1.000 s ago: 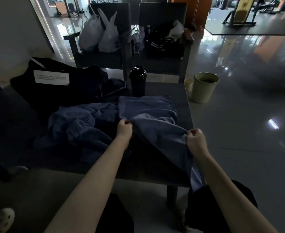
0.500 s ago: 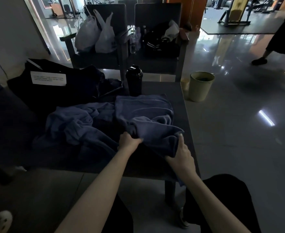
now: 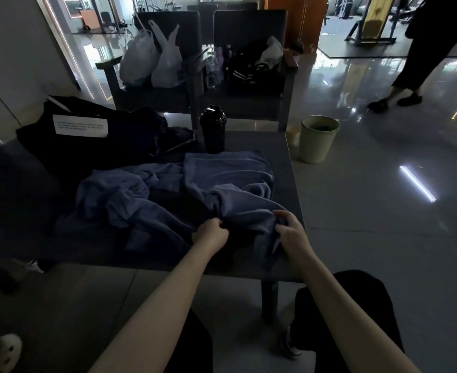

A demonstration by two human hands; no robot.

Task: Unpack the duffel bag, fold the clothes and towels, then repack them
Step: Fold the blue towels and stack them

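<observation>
Head view: the left hand (image 3: 211, 234) fists a fold of the blue towel (image 3: 235, 189) and the right hand (image 3: 292, 230) pinches its near edge. It looks soft, limp and light, so it is likely best taken by the corners. It sprawls beyond both hands across the dark counter (image 3: 283, 168). A bottle (image 3: 212, 129) stands farther off, and glossy floor (image 3: 370, 211) lies right of them.

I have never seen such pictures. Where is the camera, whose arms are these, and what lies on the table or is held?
No machine is here. A person wears a wide-angle camera on the head; it looks forward and down at that person's own arms. The left hand and the right hand each have a grip on the near part of a blue towel on the dark table. Left of it lies a crumpled blue cloth. Behind are a black duffel bag with a white label and a black bottle.
</observation>
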